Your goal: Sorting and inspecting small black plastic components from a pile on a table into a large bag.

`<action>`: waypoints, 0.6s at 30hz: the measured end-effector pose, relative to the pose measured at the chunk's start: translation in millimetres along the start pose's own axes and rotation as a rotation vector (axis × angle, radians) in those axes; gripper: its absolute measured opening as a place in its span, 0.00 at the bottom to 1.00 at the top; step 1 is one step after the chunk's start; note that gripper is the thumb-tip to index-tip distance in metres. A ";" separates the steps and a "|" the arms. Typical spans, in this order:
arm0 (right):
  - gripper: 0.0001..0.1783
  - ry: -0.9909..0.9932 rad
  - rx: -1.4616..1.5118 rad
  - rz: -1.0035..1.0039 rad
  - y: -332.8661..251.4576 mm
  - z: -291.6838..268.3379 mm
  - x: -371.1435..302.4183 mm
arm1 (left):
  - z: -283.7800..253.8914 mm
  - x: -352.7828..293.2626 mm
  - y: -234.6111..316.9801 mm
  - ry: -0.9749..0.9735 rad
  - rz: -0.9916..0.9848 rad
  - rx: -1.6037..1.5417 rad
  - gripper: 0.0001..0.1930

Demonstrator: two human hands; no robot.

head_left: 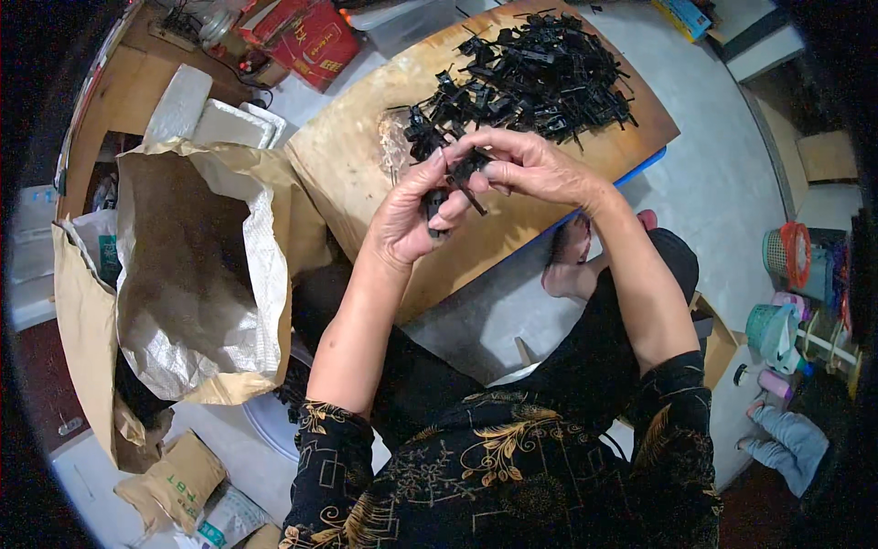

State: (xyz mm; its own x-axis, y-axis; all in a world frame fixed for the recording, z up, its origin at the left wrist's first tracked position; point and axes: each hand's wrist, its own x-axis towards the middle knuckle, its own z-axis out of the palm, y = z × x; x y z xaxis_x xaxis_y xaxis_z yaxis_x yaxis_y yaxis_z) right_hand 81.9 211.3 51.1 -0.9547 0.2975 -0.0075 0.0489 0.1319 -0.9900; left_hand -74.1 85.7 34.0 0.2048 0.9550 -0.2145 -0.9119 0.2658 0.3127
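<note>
Both my hands meet above the near edge of a wooden board (343, 146). Between them is a small black plastic part (468, 167) with a thin prong pointing down. My right hand (540, 169) pinches this part from the right with its thumb and fingers. My left hand (412, 210) grips it from the left with bent fingers. A second dark piece (435, 210) lies in the left palm, partly covered by the fingers. Beyond my hands, a heap of similar black plastic parts (540, 82) is spread over the far right of the board.
A large open paper sack with a white woven lining (265, 284) stands to my left. Behind it are white foam blocks (233, 123) and a red box (315, 46). Filled bags (183, 476) lie at lower left. Far right are baskets (777, 252) and a person's trousered legs (791, 448).
</note>
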 end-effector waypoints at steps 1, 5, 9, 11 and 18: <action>0.16 -0.025 -0.046 -0.015 -0.3 -0.6 -2.0 | -0.4 0.4 -1.3 0.000 0.000 -0.001 0.17; 0.17 -0.028 0.002 -0.092 6.4 0.7 -7.5 | 1.8 4.5 -7.0 -0.072 -0.022 0.058 0.18; 0.18 -0.097 -0.063 -0.024 3.8 -3.7 -15.4 | 4.0 2.9 -11.2 -0.084 -0.048 0.145 0.17; 0.18 -0.116 0.000 -0.029 6.2 -1.7 -15.8 | 4.2 2.4 -13.6 -0.084 -0.047 0.187 0.18; 0.16 0.164 0.144 -0.008 5.1 11.0 -10.0 | 15.3 5.6 -9.5 0.006 0.100 0.458 0.23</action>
State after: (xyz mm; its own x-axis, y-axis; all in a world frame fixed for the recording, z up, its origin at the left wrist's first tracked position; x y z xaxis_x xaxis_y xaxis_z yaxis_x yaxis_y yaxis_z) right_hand 88.5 198.5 44.6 -0.8938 0.4483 0.0117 -0.0120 0.0022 -0.9999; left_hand -58.8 90.6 44.0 0.1208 0.9785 -0.1671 -0.6757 0.2044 0.7083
